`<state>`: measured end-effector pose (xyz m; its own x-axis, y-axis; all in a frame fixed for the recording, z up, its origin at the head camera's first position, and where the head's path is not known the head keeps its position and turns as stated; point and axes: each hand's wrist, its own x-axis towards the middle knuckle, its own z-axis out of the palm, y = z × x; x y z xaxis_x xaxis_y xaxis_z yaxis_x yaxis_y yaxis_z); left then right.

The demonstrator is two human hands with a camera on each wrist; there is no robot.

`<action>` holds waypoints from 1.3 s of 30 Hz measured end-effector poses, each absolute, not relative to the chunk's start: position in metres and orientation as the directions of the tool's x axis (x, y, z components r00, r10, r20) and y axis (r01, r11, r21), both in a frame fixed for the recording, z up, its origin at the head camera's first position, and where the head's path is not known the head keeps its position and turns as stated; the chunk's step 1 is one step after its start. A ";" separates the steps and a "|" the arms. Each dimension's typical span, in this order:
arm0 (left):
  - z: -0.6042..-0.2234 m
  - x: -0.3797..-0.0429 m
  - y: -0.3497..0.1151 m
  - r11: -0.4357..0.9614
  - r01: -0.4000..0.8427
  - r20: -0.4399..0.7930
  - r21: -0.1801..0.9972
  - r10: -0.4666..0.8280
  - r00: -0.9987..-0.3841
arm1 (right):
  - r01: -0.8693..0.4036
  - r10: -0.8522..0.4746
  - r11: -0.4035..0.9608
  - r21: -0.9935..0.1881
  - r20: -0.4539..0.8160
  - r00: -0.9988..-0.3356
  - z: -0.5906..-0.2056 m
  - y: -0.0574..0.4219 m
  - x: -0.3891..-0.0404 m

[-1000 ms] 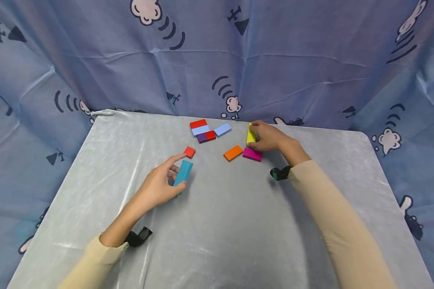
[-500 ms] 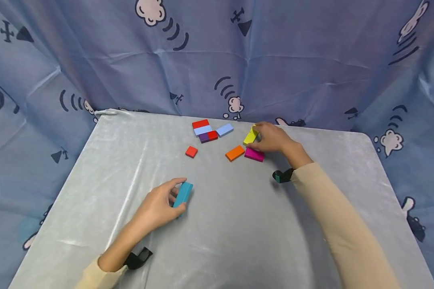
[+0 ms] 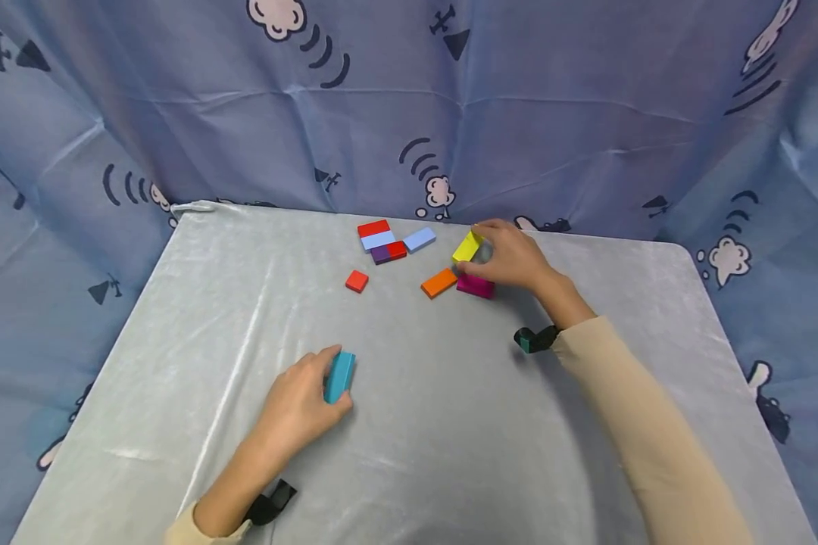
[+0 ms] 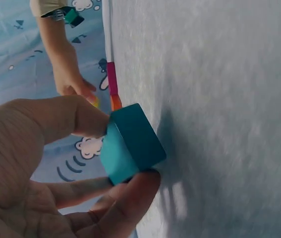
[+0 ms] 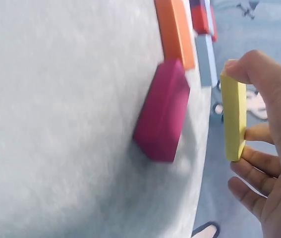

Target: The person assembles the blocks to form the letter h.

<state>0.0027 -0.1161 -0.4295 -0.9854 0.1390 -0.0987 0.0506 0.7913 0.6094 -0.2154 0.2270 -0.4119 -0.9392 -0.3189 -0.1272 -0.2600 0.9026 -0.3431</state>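
My left hand (image 3: 298, 405) pinches a teal rectangular block (image 3: 340, 377) between thumb and fingertips, at the left front of the table. In the left wrist view the teal block (image 4: 133, 144) is held close over the cloth, its shadow beside it. At the back right, my right hand (image 3: 516, 259) grips a yellow block (image 3: 466, 247) by its two ends. The right wrist view shows the yellow block (image 5: 234, 116) raised, thumb on one end and fingers on the other. Just below that hand lies a magenta block (image 3: 476, 286), with an orange block (image 3: 439, 283) at its left corner.
Behind the middle, red, light blue and purple blocks (image 3: 380, 254) lie against each other. A separate light blue block (image 3: 419, 240) is right of them, and a small red block (image 3: 357, 281) lies in front. A patterned blue curtain (image 3: 375, 113) hangs behind the grey-covered table (image 3: 423, 424).
My left hand has drawn the teal block back toward me, away from the small red block. My right hand has turned the yellow block to a slant above the magenta one.
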 end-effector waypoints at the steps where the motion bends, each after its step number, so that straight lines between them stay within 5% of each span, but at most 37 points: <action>1: -0.430 0.004 -0.116 0.799 0.052 -0.094 0.599 0.134 -0.986 | -0.272 -0.333 0.896 -0.352 -0.123 -0.935 -0.410 0.224 -0.213; 24: -0.437 0.021 -0.112 0.827 0.047 -0.090 0.560 0.117 -0.989 | -0.556 -0.592 0.759 -0.338 -0.003 -0.806 -0.406 0.154 -0.149; 39: -0.436 0.019 -0.107 0.805 0.007 -0.190 0.593 0.149 -0.970 | -0.581 -0.640 0.726 -0.368 -0.053 -0.767 -0.423 0.132 -0.130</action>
<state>0.0187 -0.1071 -0.4363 -0.9705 0.1487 -0.1899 0.0073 0.8051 0.5931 -0.1301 0.1319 -0.4231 -0.7668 -0.6397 -0.0528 -0.5805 0.7262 -0.3683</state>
